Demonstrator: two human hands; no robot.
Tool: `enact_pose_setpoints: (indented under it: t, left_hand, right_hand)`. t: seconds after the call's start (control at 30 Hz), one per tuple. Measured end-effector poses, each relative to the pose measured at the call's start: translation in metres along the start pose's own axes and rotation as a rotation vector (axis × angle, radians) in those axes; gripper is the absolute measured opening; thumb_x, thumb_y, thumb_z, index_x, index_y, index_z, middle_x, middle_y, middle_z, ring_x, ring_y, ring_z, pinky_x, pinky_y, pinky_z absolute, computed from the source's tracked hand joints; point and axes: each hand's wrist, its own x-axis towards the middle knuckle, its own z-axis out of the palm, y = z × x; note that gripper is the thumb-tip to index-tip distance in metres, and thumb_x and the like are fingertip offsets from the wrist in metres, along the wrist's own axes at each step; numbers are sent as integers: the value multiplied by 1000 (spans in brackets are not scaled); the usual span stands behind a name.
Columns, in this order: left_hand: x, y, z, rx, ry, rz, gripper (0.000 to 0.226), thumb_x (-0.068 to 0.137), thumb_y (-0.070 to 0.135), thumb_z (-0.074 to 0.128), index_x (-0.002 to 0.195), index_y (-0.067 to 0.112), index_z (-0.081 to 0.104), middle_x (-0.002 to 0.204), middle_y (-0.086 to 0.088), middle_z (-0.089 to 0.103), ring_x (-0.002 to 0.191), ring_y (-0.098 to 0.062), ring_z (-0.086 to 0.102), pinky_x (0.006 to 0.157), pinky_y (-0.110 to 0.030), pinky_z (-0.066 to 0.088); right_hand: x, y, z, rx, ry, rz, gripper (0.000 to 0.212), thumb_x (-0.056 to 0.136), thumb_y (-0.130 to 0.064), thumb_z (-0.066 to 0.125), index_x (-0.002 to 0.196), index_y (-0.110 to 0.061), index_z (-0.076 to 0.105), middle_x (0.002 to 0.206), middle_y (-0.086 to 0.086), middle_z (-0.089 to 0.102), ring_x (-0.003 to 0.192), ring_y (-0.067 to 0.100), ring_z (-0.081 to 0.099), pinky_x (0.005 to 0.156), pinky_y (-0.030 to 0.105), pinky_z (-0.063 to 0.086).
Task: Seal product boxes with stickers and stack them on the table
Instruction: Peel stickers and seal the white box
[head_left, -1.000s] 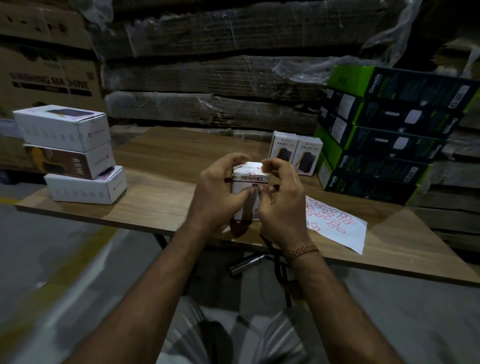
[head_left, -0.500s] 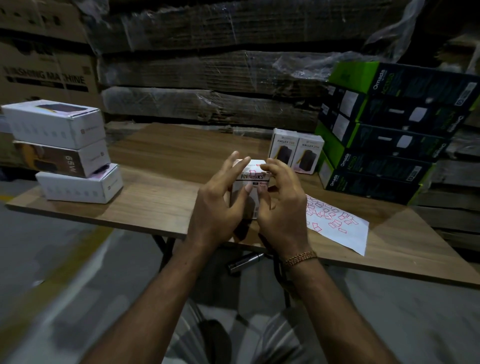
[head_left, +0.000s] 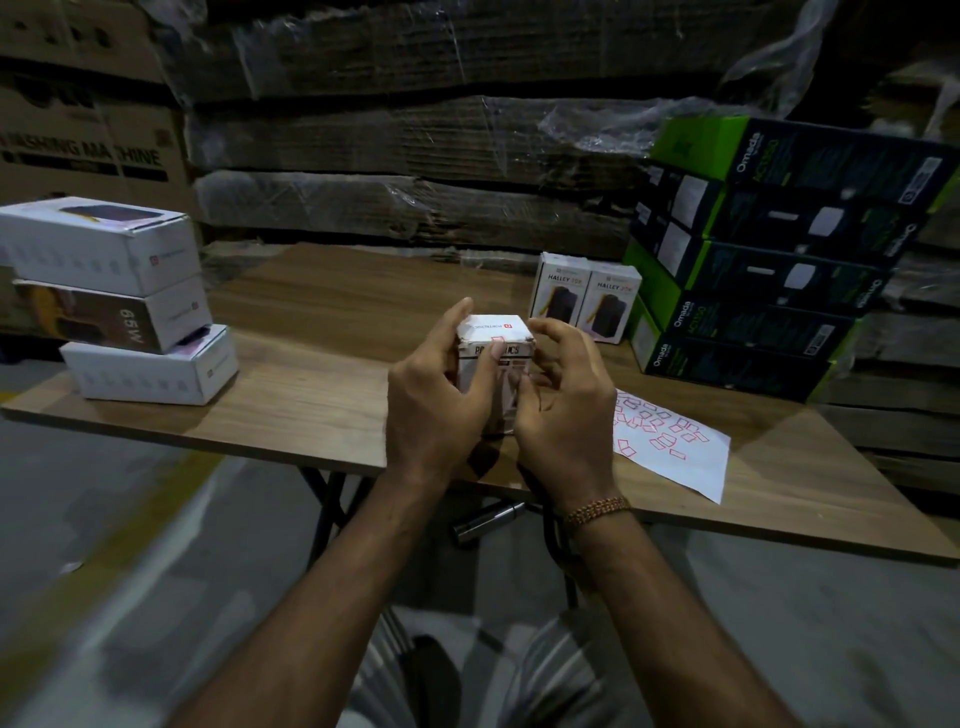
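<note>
While gripped upright above the near edge of the worktop (head_left: 291, 410), small white Portronics box (head_left: 496, 358) sits between both hands, top flap shut, a red-edged sticker (head_left: 497, 343) laid across the seam where lid meets front face. Left hand (head_left: 434, 410) wrapped round the left side, thumb pressing the front panel just under the sticker, forefinger reaching up past the top corner. Right hand (head_left: 563, 405) cupped against the right side, fingers curled, fingertips resting near the front edge; cannot tell whether gripping firmly or only steadying.

Step in hand, by the look of it: pressing the seal down, near its end. Not certain that the sticker is fully flat, since the thumb hides part of it.

Next move likely calls for one last rub over the fold, then carrying the box to a stack. Two Halley boxes (head_left: 584, 304) standing side by side beyond the hands, beside the green-and-black Omada cartons (head_left: 769, 291); stack of three white boxes (head_left: 124, 301) at the far left. Which pile suits, hard to say. Sticker sheet (head_left: 675, 457) lying just right of the right hand, within easy reach for the following seal. Worth keeping the box square when set down, to avoid toppling neighbours.
</note>
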Motion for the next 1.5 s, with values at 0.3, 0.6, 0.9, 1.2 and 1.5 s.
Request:
enact_pose_setpoints:
  t: [0.3,0.6,0.9,1.2,1.5]
  left_hand:
    - [-7,-8,-9,-112,-137,-54,68,104,10,64,164,17,33,145,11,57,120,21,56,86,-5,52]
    - [1,-18,-12,-245,-126,-178,60,104,18,69,158,24,42,141,19,59,119,14,62,76,-16,60]
    - [1,-27,-9,-266,-220,-226,60,100,26,74,152,33,45,139,9,66,123,-3,67,85,-26,63]
    - [1,-29,-9,-296,-348,-285,47,101,30,73,141,23,49,134,4,70,120,-10,71,89,-31,65]
    - [1,-31,-15,-283,-430,-290,66,96,29,80,155,32,51,145,12,62,123,-3,66,86,-22,62]
  right_hand:
    - [-11,7,2,-5,-48,82,59,93,-6,76,146,-14,53,138,-1,62,126,4,60,101,19,54]
    - [-15,18,1,25,-313,265,66,90,-28,82,147,-28,49,136,-10,65,118,4,64,91,23,61]
    - [-14,25,1,63,-234,296,63,86,-24,87,138,-27,52,133,-7,63,113,5,67,87,26,63]
    - [-11,22,-4,135,-99,358,36,99,-45,72,127,-28,58,128,-3,65,103,1,67,74,11,55]
    - [-13,31,-7,137,-130,361,53,93,-40,80,140,-32,57,136,-7,62,111,8,66,77,17,59]
